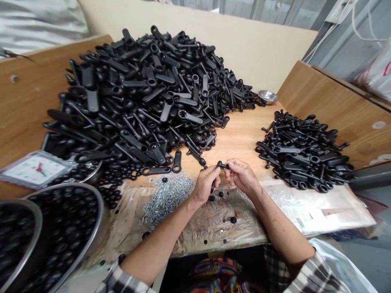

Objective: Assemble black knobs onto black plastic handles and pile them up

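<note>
My left hand [206,184] is closed round a black plastic handle [215,179] that sticks up between both hands. My right hand [241,175] pinches the top end of that same handle with its fingertips. Both hands hover over the front middle of the wooden table [241,138]. A big heap of black handles [146,93] fills the back left. A smaller pile of black handles [304,152] lies to the right of my right hand. A mound of small silver screws [168,195] sits just left of my left hand.
Two metal bowls of small black round parts [65,224] stand at the front left. A square white clock [33,169] lies beside them. A small steel dish [268,96] sits at the back. Loose black rings [119,175] and plastic sheeting [305,203] cover the front edge.
</note>
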The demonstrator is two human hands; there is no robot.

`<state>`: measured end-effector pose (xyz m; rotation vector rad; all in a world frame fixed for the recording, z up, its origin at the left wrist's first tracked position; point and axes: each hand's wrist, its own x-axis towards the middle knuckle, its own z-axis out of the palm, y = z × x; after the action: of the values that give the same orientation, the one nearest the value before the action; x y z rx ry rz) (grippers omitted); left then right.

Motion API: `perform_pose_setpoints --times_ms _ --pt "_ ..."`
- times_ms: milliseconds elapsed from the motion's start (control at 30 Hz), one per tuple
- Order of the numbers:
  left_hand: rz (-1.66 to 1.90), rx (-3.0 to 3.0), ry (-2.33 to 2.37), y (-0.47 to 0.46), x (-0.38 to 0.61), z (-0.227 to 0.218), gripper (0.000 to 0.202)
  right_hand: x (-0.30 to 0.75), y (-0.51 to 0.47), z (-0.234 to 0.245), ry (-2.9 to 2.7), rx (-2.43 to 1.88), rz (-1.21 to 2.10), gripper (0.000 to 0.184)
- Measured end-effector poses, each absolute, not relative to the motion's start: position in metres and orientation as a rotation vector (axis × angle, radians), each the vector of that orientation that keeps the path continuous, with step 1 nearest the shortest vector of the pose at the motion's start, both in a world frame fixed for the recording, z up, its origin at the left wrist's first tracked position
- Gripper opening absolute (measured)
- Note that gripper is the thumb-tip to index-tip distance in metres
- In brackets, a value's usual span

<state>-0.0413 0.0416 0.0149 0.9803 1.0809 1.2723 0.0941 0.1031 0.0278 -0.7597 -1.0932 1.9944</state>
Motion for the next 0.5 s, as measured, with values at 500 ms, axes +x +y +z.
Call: perform_pose_setpoints --times_ms 500 --pt "1.285 1.251 1.311 0.0391 -0.0361 0.0150 0.034 0.0855 0.0967 0.0209 -1.018 -0.825 1.924 0.026"
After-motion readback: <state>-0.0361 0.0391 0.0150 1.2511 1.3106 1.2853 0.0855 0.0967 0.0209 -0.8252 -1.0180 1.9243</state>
